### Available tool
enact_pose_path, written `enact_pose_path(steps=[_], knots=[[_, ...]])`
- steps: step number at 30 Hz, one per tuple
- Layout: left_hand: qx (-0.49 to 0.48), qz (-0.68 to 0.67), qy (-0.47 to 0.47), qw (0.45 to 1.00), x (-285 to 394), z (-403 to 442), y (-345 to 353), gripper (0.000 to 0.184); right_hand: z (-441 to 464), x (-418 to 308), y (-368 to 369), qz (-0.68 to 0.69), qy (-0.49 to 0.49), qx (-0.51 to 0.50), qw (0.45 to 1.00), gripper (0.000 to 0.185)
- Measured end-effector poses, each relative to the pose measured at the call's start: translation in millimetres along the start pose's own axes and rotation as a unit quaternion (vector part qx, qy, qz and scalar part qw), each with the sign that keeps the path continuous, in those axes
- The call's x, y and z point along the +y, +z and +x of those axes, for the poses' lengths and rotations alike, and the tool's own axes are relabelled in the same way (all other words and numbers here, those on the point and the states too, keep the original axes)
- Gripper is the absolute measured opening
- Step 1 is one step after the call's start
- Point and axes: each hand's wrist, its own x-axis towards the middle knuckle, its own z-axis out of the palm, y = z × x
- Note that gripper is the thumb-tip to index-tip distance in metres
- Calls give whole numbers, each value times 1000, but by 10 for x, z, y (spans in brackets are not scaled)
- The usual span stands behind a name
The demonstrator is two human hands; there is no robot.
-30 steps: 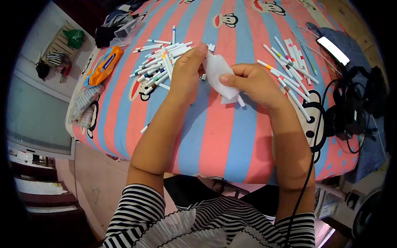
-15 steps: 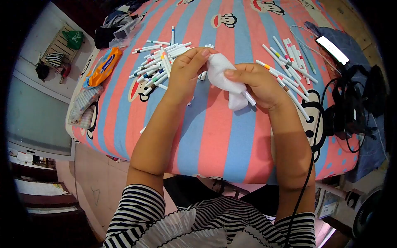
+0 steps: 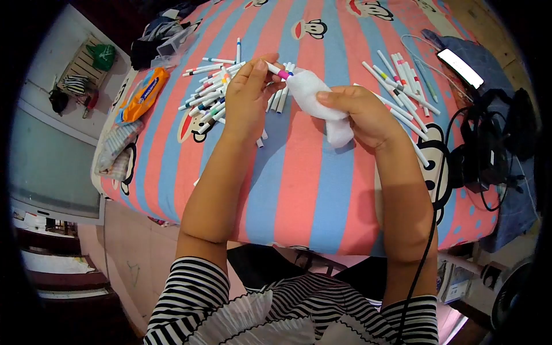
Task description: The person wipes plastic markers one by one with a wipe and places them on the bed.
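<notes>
My left hand (image 3: pixel 251 86) pinches one end of a white marker with a magenta band (image 3: pixel 283 74). The marker's other end runs into a white cloth (image 3: pixel 307 95). My right hand (image 3: pixel 362 112) is closed on that cloth, thumb on top, with a loose fold hanging below. How far the marker reaches inside the cloth is hidden. Beside and behind my left hand lies a heap of white markers (image 3: pixel 210 95) with coloured bands. To the right of my right hand, more markers (image 3: pixel 402 86) are spread on the striped bedspread (image 3: pixel 296 195).
An orange packet (image 3: pixel 144 95) and a clear plastic wrapper (image 3: pixel 118 146) lie at the bed's left edge. On the right are a lit phone (image 3: pixel 462 68), a white cable and black straps (image 3: pixel 489 167). A black cord (image 3: pixel 428 241) runs over my right forearm.
My left hand has moved slightly left, and the marker's magenta-banded end now shows out of the cloth. The end that stuck out by my right hand is no longer visible.
</notes>
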Motion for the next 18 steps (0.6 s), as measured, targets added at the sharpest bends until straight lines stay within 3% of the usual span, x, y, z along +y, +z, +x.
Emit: enact_pose_path(steps=[10, 18], knots=[[-19, -15, 78, 997, -22, -2, -14, 19, 2, -20, -22, 54, 3, 5, 999, 28], [86, 37, 82, 992, -13, 16, 5, 17, 4, -66, -58, 15, -32, 80, 996, 31]])
